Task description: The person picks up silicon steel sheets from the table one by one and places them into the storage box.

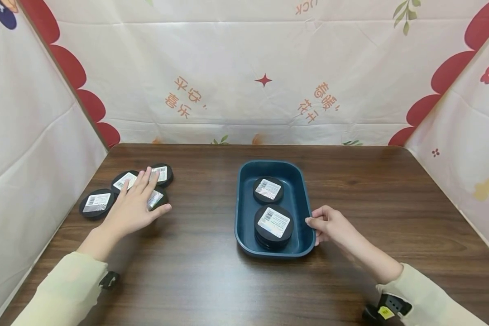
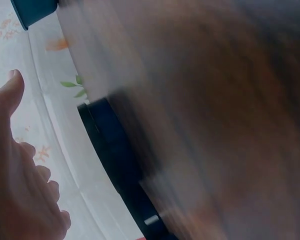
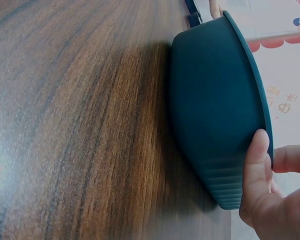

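Observation:
Flat round black containers (image 1: 83,209) with white barcode labels cluster at the table's left; several are there, some partly hidden by my left hand (image 1: 133,209). That hand hovers over them, fingers extended and thumb spread, holding nothing. In the left wrist view a container (image 2: 112,142) stands beside the hand, apart from the fingers. A blue rectangular tray (image 1: 239,206) sits near the middle of the table. Inside it are one container (image 1: 259,195) at the back and a stack of containers (image 1: 274,240) in front. My right hand (image 1: 336,227) pinches the tray's right rim between thumb and fingers.
The brown wooden table (image 1: 199,280) extends on both sides of the tray. A printed white cloth (image 1: 236,54) hangs behind its far edge, with more cloth at the left and right sides. Dark devices are strapped at both sleeves.

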Available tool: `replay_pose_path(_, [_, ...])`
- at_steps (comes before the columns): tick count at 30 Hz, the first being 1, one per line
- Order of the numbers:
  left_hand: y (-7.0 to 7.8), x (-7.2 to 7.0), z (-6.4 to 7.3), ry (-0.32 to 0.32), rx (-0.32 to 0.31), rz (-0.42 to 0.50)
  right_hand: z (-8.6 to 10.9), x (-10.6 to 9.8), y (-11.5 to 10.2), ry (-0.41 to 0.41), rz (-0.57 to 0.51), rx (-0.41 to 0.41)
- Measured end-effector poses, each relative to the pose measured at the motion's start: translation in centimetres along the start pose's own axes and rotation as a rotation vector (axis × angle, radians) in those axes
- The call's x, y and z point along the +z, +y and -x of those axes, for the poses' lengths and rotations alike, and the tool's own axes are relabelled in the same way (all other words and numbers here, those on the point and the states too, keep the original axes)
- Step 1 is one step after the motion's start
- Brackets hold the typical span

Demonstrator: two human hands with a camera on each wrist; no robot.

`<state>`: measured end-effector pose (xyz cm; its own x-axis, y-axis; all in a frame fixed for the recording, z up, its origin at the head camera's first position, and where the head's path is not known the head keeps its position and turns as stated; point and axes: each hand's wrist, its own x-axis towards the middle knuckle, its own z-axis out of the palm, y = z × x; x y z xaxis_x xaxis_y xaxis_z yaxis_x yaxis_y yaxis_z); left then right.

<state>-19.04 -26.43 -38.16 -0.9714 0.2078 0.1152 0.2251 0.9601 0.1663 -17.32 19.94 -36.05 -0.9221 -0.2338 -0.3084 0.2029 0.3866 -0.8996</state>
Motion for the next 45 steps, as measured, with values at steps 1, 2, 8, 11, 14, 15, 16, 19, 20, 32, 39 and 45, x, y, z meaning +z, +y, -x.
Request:
replay_pose_path(1, [-0.1, 0.0, 0.1, 0.004, -0.004, 0.002, 0.0, 0.0, 0.0, 0.002, -0.003, 0.000])
replay_pose_path(2, [-0.3, 0.0, 0.2, 0.009, -0.005, 0.004, 0.0, 0.0, 0.0, 0.004, -0.005, -0.001])
replay_pose_path(8, [-0.8, -0.1, 0.5, 0.029, -0.009, 0.014, 0.1, 0.0, 0.0, 0.005, 0.002, 0.001])
replay_pose_path(11, [-1.1, -0.3, 0.7, 0.029, -0.017, 0.026, 0.1, 0.0, -0.1, 0.007, 0.006, 0.006])
replay_pose_path(14, [-1.6, -0.4, 1.1, 0.028, -0.035, 0.032, 0.1, 0.0, -0.1, 0.006, 0.011, 0.006])
replay_pose_path(15, [-1.8, -0.4, 1.3, 0.028, -0.042, 0.034, 0.1, 0.0, -0.1, 0.006, 0.009, 0.005])
replay_pose_path(16, [-2.1, -0.4, 1.4, 0.032, -0.048, 0.033, 0.1, 0.0, -0.2, 0.004, 0.009, 0.001])
replay_pose_path(19, [-2.8, -0.4, 1.9, 0.033, -0.068, 0.030, 0.1, 0.1, -0.2, 0.003, 0.000, -0.001])
replay_pose_path(20, [-3.0, -0.4, 2.0, 0.033, -0.072, 0.029, 0.1, 0.1, -0.2, 0.003, -0.004, -0.002])
replay_pose_path(32, [-6.0, -0.5, 3.8, 0.050, -0.141, 0.035, 0.0, 0.1, -0.1, 0.009, -0.015, -0.003])
replay_pose_path(39, [-7.4, -0.4, 4.6, 0.048, -0.172, 0.050, 0.0, 0.1, -0.1, 0.010, -0.016, -0.004])
replay_pose_path(45, [-8.8, -0.5, 5.1, 0.048, -0.213, 0.110, 0.1, 0.1, -0.1, 0.010, -0.019, -0.006])
